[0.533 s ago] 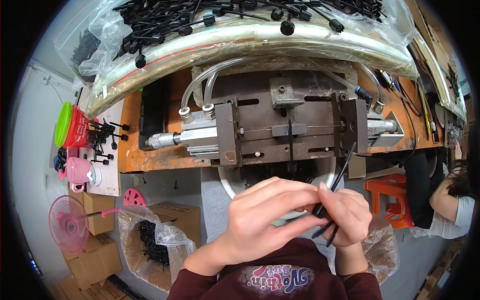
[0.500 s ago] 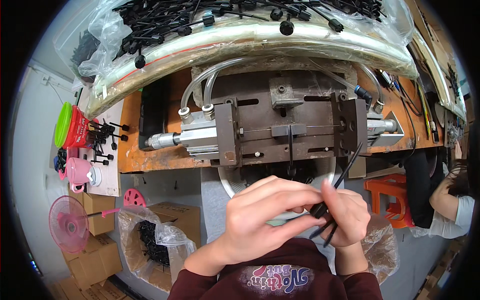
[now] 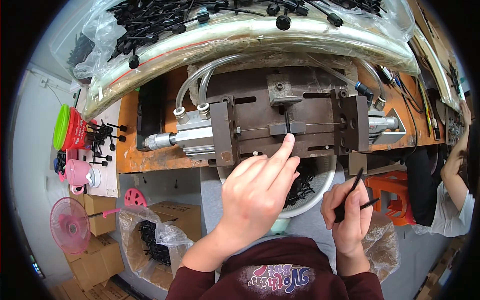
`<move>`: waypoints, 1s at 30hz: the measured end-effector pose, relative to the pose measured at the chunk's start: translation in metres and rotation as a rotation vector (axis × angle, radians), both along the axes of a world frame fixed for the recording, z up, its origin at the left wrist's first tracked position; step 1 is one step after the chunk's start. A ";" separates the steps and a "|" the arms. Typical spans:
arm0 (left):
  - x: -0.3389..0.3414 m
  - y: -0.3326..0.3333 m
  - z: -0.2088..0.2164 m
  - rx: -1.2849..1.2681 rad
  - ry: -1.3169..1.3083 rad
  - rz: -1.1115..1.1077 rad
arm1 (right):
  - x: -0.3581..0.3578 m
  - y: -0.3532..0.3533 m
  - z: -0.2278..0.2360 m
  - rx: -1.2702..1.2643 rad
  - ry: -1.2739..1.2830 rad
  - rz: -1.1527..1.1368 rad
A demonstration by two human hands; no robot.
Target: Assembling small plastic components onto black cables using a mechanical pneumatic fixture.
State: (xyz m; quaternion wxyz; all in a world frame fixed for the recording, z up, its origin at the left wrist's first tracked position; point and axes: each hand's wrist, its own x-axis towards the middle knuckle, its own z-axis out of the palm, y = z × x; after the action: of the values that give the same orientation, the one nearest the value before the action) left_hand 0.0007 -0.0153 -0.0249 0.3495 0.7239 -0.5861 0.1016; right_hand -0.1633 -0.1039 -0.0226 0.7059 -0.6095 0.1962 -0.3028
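A rod (image 3: 287,118) in the jig (image 3: 260,110) is touched by the left hand (image 3: 257,192).
The rod is set at the middle of the jig, its near end met by the left hand's outstretched index finger, while the other fingers are loosely bent. In front of the jig, toward its right end, black pieces (image 3: 357,181) are pinched between thumb and fingers by the right hand (image 3: 349,212) (how many cannot be told). A white basin (image 3: 327,192), partly hidden by the left hand, is seen below the jig.
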 end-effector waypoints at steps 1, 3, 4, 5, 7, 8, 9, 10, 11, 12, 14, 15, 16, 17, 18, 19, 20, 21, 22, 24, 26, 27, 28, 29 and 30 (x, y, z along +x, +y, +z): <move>-0.001 0.000 0.004 0.032 -0.012 0.023 | 0.001 0.001 0.004 -0.004 0.021 -0.007; 0.001 -0.003 0.009 0.056 -0.032 0.022 | 0.002 0.000 0.006 -0.128 0.055 -0.042; 0.001 -0.004 0.011 0.068 -0.043 0.022 | 0.003 -0.004 0.005 -0.245 0.066 -0.067; 0.001 -0.004 0.012 0.080 -0.049 0.026 | 0.004 -0.006 0.005 -0.363 0.078 -0.092; 0.001 -0.003 0.013 0.105 -0.061 0.035 | -0.003 -0.008 0.005 -0.315 0.118 -0.118; 0.001 -0.003 0.013 0.106 -0.057 0.039 | -0.006 -0.008 0.005 -0.291 0.139 -0.133; 0.001 -0.003 0.013 0.108 -0.052 0.042 | -0.005 -0.008 0.006 -0.225 0.128 -0.136; 0.001 -0.002 0.012 0.110 -0.048 0.047 | -0.003 -0.006 0.007 -0.158 0.117 -0.138; 0.001 -0.003 0.012 0.114 -0.046 0.044 | -0.002 -0.004 0.009 -0.094 0.108 -0.144; 0.002 -0.003 0.013 0.118 -0.043 0.041 | 0.001 -0.001 0.017 0.049 0.113 -0.153; 0.003 -0.001 0.015 0.110 0.003 0.000 | -0.001 -0.004 0.013 0.130 0.086 -0.123; 0.004 0.002 0.019 0.097 0.046 -0.039 | -0.002 -0.007 0.011 0.170 0.072 -0.108; 0.004 0.003 0.021 0.084 0.090 -0.078 | -0.002 -0.008 0.011 0.197 0.091 -0.109; 0.000 0.007 0.022 0.045 0.167 -0.168 | -0.001 -0.009 0.011 0.235 0.093 -0.088; -0.006 0.013 0.023 0.006 0.244 -0.258 | 0.001 -0.009 0.012 0.273 0.094 -0.068; -0.010 0.017 0.023 -0.034 0.321 -0.348 | 0.004 -0.009 0.013 0.311 0.096 -0.048; -0.011 0.019 0.023 -0.039 0.319 -0.349 | 0.009 -0.008 0.017 0.347 0.097 -0.001; -0.013 0.021 0.022 -0.045 0.318 -0.350 | 0.014 -0.006 0.019 0.376 0.093 0.050; -0.014 0.022 0.021 -0.051 0.316 -0.350 | 0.018 -0.005 0.019 0.392 0.088 0.059; -0.012 0.023 0.024 -0.060 0.325 -0.299 | 0.021 -0.009 0.012 0.362 0.024 0.048; -0.011 0.022 0.019 -0.109 0.281 -0.162 | 0.022 -0.012 0.001 0.271 -0.093 0.015; -0.010 0.021 0.016 -0.133 0.258 -0.093 | 0.022 -0.012 0.004 0.272 -0.082 -0.027; -0.006 0.017 0.016 -0.079 0.203 -0.056 | 0.021 -0.013 0.004 0.263 -0.102 -0.009; -0.001 0.012 0.014 -0.053 0.149 -0.040 | 0.019 -0.015 0.002 0.255 -0.121 0.011; 0.001 0.008 0.007 -0.051 0.104 -0.033 | 0.019 -0.014 0.001 0.290 -0.137 0.026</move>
State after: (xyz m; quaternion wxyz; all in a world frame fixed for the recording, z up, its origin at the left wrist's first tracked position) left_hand 0.0016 -0.0072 -0.0180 0.3994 0.7093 -0.5762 0.0727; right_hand -0.1439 -0.1182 -0.0212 0.8020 -0.4818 0.1812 -0.3029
